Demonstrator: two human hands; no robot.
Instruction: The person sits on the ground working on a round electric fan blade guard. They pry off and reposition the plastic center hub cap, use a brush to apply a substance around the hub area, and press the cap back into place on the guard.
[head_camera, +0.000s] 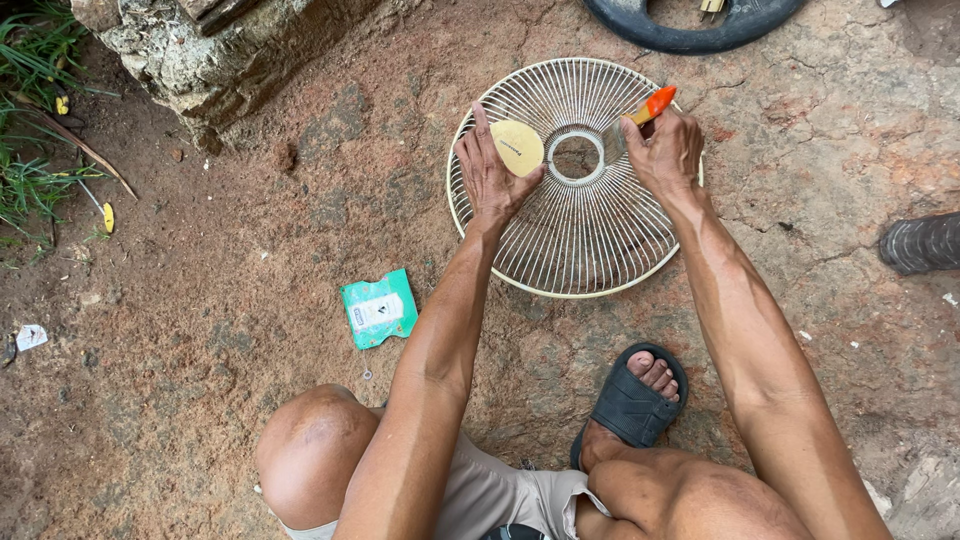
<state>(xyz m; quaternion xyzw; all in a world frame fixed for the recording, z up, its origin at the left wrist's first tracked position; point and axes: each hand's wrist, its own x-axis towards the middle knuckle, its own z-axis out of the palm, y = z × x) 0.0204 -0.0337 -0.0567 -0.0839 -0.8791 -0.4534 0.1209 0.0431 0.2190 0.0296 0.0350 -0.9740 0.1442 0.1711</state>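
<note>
A round cream wire fan guard (590, 240) lies flat on the bare ground in front of me. My left hand (488, 170) rests on its left side and holds a round cream disc (517, 147) beside the guard's centre ring (575, 157). My right hand (665, 152) grips a tool with an orange handle (655, 103), whose flat metal end points toward the centre ring.
A green and white packet (379, 308) lies on the ground to the left. A black tyre (690, 25) sits at the top. A rock (220, 50) and grass (35, 120) are at upper left. A dark shoe (922, 242) is at the right edge; my sandalled foot (635, 400) is below the guard.
</note>
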